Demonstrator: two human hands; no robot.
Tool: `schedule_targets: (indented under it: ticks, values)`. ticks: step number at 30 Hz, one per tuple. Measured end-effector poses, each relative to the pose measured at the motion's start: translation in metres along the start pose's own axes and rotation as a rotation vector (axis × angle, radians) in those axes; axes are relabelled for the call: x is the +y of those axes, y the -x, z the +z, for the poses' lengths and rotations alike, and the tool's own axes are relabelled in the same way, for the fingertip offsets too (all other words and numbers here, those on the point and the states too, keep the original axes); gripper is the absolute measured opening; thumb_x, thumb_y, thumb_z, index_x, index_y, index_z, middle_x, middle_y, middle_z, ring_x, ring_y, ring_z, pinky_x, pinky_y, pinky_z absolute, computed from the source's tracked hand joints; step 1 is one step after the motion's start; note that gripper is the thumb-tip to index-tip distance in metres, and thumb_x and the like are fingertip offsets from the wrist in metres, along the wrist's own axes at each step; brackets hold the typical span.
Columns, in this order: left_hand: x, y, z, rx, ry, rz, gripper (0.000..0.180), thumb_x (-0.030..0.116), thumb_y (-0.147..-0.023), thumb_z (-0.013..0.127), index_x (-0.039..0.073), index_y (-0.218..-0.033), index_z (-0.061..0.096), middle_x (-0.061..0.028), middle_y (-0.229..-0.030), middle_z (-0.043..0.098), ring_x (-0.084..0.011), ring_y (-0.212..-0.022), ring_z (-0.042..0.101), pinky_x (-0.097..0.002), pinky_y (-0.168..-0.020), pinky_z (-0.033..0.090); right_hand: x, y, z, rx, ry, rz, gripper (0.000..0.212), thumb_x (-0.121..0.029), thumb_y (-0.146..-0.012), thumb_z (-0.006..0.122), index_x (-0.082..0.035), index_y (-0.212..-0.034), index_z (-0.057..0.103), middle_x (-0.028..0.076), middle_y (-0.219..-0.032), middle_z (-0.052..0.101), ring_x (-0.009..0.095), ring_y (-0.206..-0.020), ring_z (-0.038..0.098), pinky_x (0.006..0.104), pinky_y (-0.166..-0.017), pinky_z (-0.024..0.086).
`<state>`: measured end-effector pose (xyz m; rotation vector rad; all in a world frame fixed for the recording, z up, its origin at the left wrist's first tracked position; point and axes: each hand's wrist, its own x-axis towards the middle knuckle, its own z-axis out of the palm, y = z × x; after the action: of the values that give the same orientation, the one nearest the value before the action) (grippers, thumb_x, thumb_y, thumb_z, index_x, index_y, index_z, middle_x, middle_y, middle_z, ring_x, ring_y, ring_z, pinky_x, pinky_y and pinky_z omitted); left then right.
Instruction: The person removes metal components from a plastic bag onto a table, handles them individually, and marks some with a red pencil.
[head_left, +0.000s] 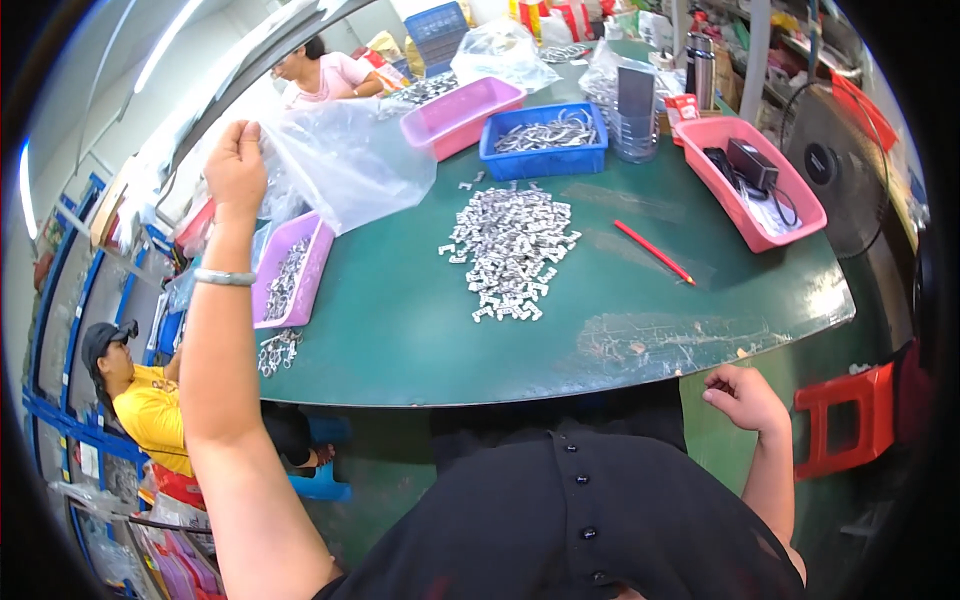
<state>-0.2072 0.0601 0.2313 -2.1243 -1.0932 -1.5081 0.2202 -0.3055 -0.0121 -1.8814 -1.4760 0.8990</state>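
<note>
My left hand point(236, 165) is raised high at the left, its fingers pinched on the corner of a clear plastic bag point(360, 160). The bag spreads to the right over the table and looks flat. Past the table's front edge, my right hand point(745, 398) hangs with curled fingers, and no object shows in it. A heap of small silver metal pieces point(512, 240) lies in the middle of the green table point(400, 340). Beneath the bag, a lilac tray point(318, 262) holds metal parts, and a few silver clasps point(279, 352) lie beside it.
A red pencil point(654, 252) lies right of the heap. Behind it stand a blue tray point(545, 165) of metal parts, a pink tray point(425, 125), and another pink tray point(768, 238) with a black adapter. A fan point(835, 165) and red stool point(848, 420) are at right. Two people sit at left.
</note>
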Motion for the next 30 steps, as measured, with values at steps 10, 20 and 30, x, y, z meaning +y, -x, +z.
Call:
schedule_targets:
  ticks: [10, 20, 30]
  values:
    - [-0.106, 0.101, 0.021, -0.243, -0.15, 0.084, 0.015, 0.01, -0.081, 0.051, 0.003, -0.092, 0.058, -0.0158, -0.088, 0.058, -0.0295, -0.084, 0.056, -0.0358, -0.073, 0.044, -0.072, -0.045, 0.002, -0.089, 0.204, -0.285, 0.026, -0.011, -0.071, 0.063, 0.001, -0.092, 0.056, 0.014, -0.075, 0.059, 0.027, -0.068, 0.058, 0.0336, -0.062, 0.046]
    - [-0.162, 0.194, 0.046, -0.471, -0.105, -0.54, 0.044, 0.014, -0.078, 0.053, 0.002, -0.12, 0.043, -0.027, -0.112, 0.047, -0.039, -0.104, 0.046, -0.041, -0.092, 0.035, -0.178, -0.215, 0.026, -0.304, 0.363, -0.672, 0.032, -0.021, -0.075, 0.061, 0.0, -0.097, 0.054, 0.014, -0.092, 0.058, 0.024, -0.08, 0.058, 0.0342, -0.07, 0.046]
    - [-0.127, 0.261, 0.059, -0.454, 0.021, -0.518, 0.057, 0.001, -0.075, 0.051, 0.002, -0.128, 0.029, -0.0238, -0.131, 0.025, -0.0384, -0.121, 0.027, -0.0385, -0.101, 0.024, -0.273, -0.457, 0.176, -0.07, 0.13, -0.535, 0.088, -0.033, -0.059, 0.074, 0.005, -0.126, 0.032, 0.024, -0.125, 0.04, 0.031, -0.117, 0.039, 0.0327, -0.098, 0.031]
